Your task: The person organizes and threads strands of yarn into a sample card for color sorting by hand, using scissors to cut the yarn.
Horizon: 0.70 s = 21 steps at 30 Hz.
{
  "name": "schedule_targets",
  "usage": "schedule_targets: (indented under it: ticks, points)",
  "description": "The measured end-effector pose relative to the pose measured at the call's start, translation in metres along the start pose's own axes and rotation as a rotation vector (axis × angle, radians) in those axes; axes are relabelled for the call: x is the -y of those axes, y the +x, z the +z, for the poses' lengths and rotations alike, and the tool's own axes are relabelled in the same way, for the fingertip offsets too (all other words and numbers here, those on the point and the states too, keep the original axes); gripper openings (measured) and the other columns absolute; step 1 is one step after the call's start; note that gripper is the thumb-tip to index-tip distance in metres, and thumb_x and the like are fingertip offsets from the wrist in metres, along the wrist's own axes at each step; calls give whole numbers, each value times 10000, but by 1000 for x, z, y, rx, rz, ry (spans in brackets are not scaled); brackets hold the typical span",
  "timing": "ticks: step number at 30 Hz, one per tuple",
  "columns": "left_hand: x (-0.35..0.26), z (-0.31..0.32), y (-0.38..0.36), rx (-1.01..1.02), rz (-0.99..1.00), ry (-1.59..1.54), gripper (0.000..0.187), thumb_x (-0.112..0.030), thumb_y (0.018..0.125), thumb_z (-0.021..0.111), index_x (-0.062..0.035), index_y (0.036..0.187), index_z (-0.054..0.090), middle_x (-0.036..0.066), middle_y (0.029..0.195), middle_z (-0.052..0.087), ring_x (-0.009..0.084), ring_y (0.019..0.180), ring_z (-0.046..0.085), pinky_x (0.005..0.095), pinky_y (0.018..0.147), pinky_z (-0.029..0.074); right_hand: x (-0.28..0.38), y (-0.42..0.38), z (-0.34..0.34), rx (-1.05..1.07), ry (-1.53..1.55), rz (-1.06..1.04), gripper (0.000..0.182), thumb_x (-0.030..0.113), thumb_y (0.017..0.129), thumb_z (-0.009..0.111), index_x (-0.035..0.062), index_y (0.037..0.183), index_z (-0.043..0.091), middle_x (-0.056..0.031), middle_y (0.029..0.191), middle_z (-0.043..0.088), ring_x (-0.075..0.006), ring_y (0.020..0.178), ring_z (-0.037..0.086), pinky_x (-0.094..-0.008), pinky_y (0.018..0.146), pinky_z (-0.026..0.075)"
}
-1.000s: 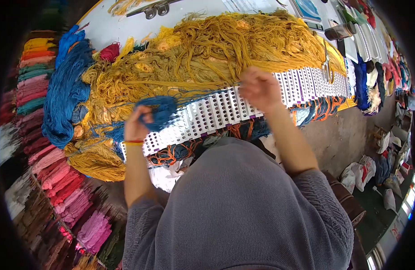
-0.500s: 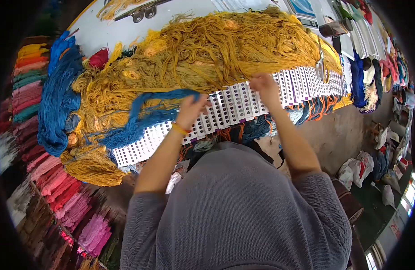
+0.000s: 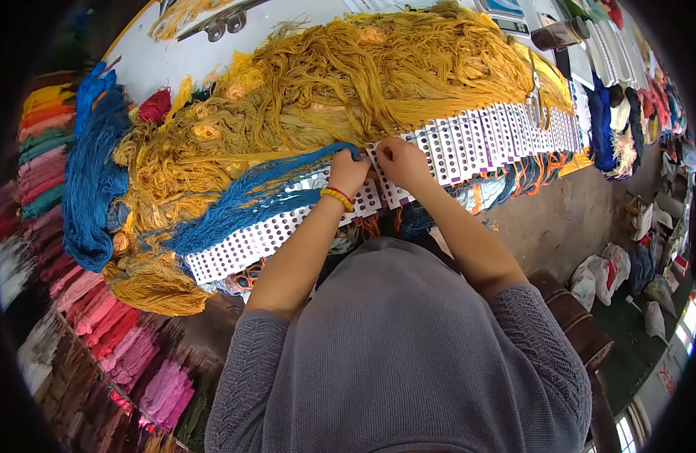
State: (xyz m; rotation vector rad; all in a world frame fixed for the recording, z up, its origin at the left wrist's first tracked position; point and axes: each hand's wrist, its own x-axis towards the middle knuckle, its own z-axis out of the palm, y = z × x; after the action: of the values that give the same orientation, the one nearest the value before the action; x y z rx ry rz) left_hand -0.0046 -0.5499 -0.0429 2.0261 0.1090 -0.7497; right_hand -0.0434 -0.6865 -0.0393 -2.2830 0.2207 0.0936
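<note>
My left hand (image 3: 350, 172), with a yellow and red bracelet at its wrist, is closed on one end of a loose bundle of blue yarn (image 3: 246, 189). The bundle trails leftward over a row of white cards with punched holes (image 3: 238, 245). Close beside it, my right hand (image 3: 403, 164) pinches at the cards, thumb and forefinger together; whatever lies between the fingertips is too small to make out. Beyond both hands spreads a large heap of mustard-yellow yarn (image 3: 325, 68). Strands of blue and orange yarn (image 3: 525, 180) hang below the cards' near edge.
Scissors (image 3: 538, 98) lie at the right end of the yellow heap. A thick blue hank (image 3: 95, 181) hangs over the table's left side. A dark cup (image 3: 560, 34) stands at the back right. Coloured hanks (image 3: 84, 302) line the left, and white bags (image 3: 603, 272) sit on the right floor.
My hands have come together over the cards: the left moved right, drawing the blue yarn along, and the right moved left and nearer. The right fingers now pinch.
</note>
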Motion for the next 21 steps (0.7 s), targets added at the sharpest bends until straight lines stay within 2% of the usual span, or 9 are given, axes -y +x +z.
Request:
schedule_targets:
  ticks: [2, 6, 12, 14, 15, 17, 18, 19, 21]
  points:
    - [-14, -2, -8, 34, 46, -200, 150, -83, 712, 560, 63, 740, 582, 77, 576, 553, 135, 497, 519, 264, 466, 399, -1, 0, 2, -11, -42, -10, 94, 168, 723, 563, 84, 762, 573, -106, 766, 583, -307, 655, 570, -381, 571, 456]
    - [-9, 3, -3, 14, 24, -241, 161, -99, 720, 544, 51, 674, 581, 92, 559, 571, 193, 475, 562, 284, 470, 435, -2, 0, 2, -25, -48, -29, 121, 184, 747, 565, 74, 790, 591, -104, 745, 593, -281, 641, 574, -360, 555, 451]
    - [-1, 3, 2, -38, 39, -76, 164, -125, 689, 567, 35, 657, 583, 107, 570, 580, 206, 526, 576, 293, 513, 447, 5, -2, -2, 83, 5, 94, 135, 202, 745, 576, 84, 809, 592, -90, 718, 605, -256, 638, 591, -341, 554, 459]
    - [-2, 0, 1, -73, 50, 201, 179, -149, 669, 590, 29, 660, 585, 119, 575, 580, 215, 550, 576, 292, 534, 448, 3, -3, -2, 63, 66, 118, 139, 195, 733, 591, 91, 825, 584, -85, 696, 604, -240, 634, 597, -332, 553, 461]
    - [-1, -1, -1, -71, 50, 200, 179, -149, 669, 590, 29, 660, 585, 119, 575, 580, 215, 550, 576, 292, 534, 448, 2, -3, -2, 63, 64, 120, 139, 195, 733, 591, 91, 825, 584, -85, 696, 604, -240, 634, 597, -332, 553, 461]
    - [0, -8, -11, -35, 88, -17, 187, -150, 652, 619, 33, 648, 579, 98, 578, 582, 183, 552, 570, 280, 543, 448, -2, -3, -1, 21, 59, 97, 98, 162, 709, 590, 104, 786, 569, -94, 713, 603, -263, 629, 592, -359, 559, 465]
    - [12, -7, -12, -22, 225, -200, 130, -106, 676, 607, 17, 711, 589, 71, 605, 587, 124, 499, 511, 244, 473, 408, -3, -3, 1, 20, 61, 99, 98, 162, 709, 590, 104, 786, 569, -94, 713, 603, -263, 629, 592, -359, 559, 465]
    - [10, -14, -18, -22, 222, -198, 130, -106, 676, 607, 17, 711, 589, 71, 605, 587, 124, 499, 511, 244, 473, 408, -4, -4, 2, -2, 27, 50, 86, 146, 706, 587, 98, 773, 564, -99, 714, 602, -268, 629, 589, -359, 556, 462]
    - [-10, -31, -30, 324, -78, -842, 152, -32, 710, 565, -5, 858, 588, 42, 602, 559, 70, 465, 430, 200, 403, 328, -8, -4, 5, -25, -7, -1, 74, 130, 703, 584, 91, 761, 560, -103, 715, 600, -274, 628, 585, -360, 553, 459]
